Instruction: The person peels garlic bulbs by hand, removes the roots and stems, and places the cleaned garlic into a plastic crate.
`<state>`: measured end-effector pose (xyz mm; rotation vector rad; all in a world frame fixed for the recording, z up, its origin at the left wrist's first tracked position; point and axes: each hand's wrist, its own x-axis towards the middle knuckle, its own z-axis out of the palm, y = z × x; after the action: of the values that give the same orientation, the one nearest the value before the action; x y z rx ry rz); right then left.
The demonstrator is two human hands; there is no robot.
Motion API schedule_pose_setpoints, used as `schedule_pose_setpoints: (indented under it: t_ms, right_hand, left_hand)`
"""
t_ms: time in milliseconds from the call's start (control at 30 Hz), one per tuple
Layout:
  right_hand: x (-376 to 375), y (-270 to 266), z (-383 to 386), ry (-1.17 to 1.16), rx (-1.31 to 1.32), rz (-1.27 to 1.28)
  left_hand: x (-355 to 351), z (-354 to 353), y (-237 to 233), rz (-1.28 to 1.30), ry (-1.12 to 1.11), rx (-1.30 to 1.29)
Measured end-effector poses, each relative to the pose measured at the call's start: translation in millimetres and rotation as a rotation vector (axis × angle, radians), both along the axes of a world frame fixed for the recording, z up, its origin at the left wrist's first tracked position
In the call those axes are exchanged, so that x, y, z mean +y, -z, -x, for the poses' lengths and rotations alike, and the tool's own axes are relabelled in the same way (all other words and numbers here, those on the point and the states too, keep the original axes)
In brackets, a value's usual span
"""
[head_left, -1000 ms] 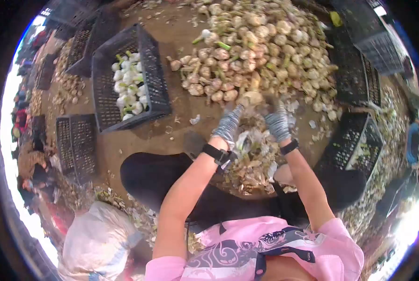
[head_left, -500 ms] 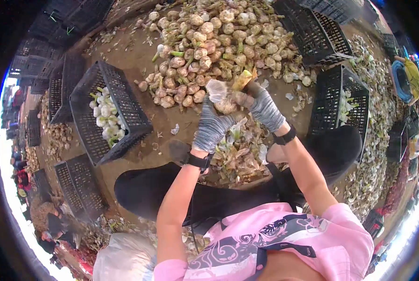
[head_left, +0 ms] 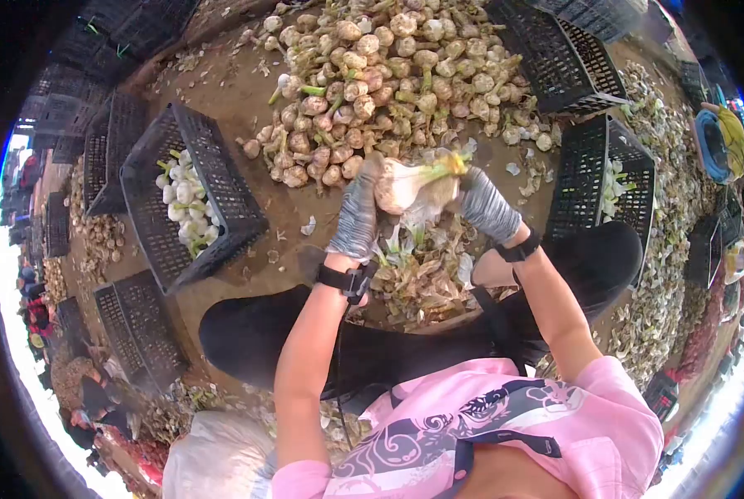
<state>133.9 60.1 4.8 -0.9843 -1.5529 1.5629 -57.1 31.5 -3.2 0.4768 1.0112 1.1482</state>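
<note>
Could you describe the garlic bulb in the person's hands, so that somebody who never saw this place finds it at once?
Start at the big heap of garlic on the dirt ground. Below its near edge, the grey-gloved left hand and right hand hold one garlic bulb above a pile of husks. Unlike the brownish heap bulbs, it is lifted, pale, with its yellow-green stalk pointing right.

Grey striped gloves (head_left: 357,218), black crates (head_left: 190,195), white peeled garlic (head_left: 180,208), and a pink shirt (head_left: 505,441) with dark swirls.
</note>
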Motion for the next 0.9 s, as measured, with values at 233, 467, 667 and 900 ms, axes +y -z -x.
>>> schedule_pose_setpoints:
  t_ms: [233, 467, 667, 900]
  right_hand:
    - [-15.2, -9.9, 6.9, 0.023, -0.435, -0.278]
    - [-26.8, -13.6, 6.2, 0.091, -0.21, -0.142]
    - [-25.4, 0.5, -5.5, 0.064, 0.144, 0.319]
    - [-20.5, -16.7, -7.3, 0.042, -0.382, -0.722]
  left_hand:
    - [1.6, 6.7, -28.5, 0.43, 0.21, -0.164]
    - [-3.5, -23.3, 11.5, -0.223, -0.005, 0.566]
    - [-1.8, -15.1, 0.2, 0.103, 0.177, 0.135]
    - [-2.4, -11.0, -20.2, -0.245, 0.12, 0.592]
